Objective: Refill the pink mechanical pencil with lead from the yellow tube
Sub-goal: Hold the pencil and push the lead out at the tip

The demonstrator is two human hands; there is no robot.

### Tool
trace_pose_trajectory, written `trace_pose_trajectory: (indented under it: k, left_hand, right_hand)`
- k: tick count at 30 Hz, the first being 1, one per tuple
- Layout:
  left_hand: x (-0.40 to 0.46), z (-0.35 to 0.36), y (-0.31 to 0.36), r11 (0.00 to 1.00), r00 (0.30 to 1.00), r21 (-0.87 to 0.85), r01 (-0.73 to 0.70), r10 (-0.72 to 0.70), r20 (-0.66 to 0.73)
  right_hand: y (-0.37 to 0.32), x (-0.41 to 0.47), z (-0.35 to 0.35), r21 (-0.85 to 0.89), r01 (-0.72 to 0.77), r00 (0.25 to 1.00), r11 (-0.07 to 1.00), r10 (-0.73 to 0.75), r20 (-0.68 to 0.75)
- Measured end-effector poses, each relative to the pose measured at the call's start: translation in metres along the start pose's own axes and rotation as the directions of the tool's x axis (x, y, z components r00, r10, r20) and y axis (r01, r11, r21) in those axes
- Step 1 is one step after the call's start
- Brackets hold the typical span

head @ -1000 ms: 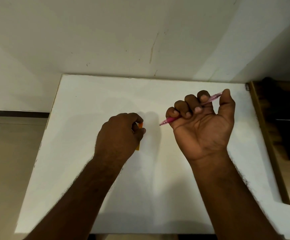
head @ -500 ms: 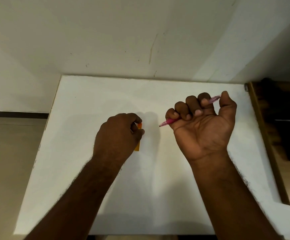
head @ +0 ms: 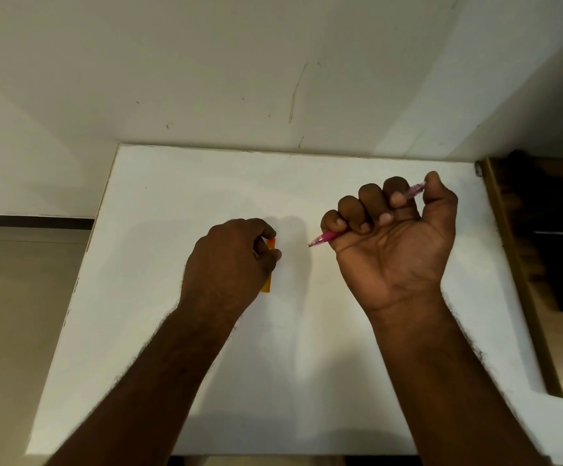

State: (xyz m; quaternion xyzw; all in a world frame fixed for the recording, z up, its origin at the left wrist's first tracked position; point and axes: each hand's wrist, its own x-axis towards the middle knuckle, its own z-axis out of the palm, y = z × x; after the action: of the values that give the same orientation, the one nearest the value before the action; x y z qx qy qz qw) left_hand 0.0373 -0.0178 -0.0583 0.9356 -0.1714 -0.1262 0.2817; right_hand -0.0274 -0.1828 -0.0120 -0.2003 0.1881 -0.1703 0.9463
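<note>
My right hand [head: 391,243] is closed in a fist around the pink mechanical pencil [head: 325,237]. Its tip points left and down, and its clear pink back end sticks out under my thumb, which rests on the end. My left hand [head: 229,264] lies on the white table [head: 172,203] and its fingers pinch the yellow tube [head: 268,284], a flat orange-yellow lead case. Most of the tube is hidden under my fingers; only its top and bottom ends show. The two hands are apart, with a gap of bare table between them.
The white table meets a pale wall [head: 273,79] at the back. A brown wooden frame [head: 515,264] with a dark recess borders the table's right edge. Beige floor [head: 14,314] lies past the left edge.
My right thumb has pressed down onto the pencil's back end, so less of that end shows. My left hand has stayed on the yellow tube.
</note>
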Motion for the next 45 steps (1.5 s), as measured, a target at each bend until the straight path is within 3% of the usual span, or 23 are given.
trace_pose_trajectory:
  k: [30,35,45]
  left_hand:
    - [-0.0001,0.0011,-0.0021,1.0,1.0,-0.013,0.005,-0.005,0.016]
    - [-0.0002,0.0016,-0.0023,1.0,1.0,-0.015,0.009,-0.009,0.023]
    - [0.001,0.0027,-0.0029,1.0,1.0,-0.011,0.006,-0.006,0.026]
  right_hand:
    - [0.0032,0.0013,0.0012,0.018,-0.041,0.998,0.999,0.04,0.055]
    - [0.0058,0.0028,0.0,-0.021,0.021,0.999,1.0,-0.02,0.046]
    - [0.0031,0.0013,0.0052,-0.136,-0.026,1.0,0.99,0.025,-0.012]
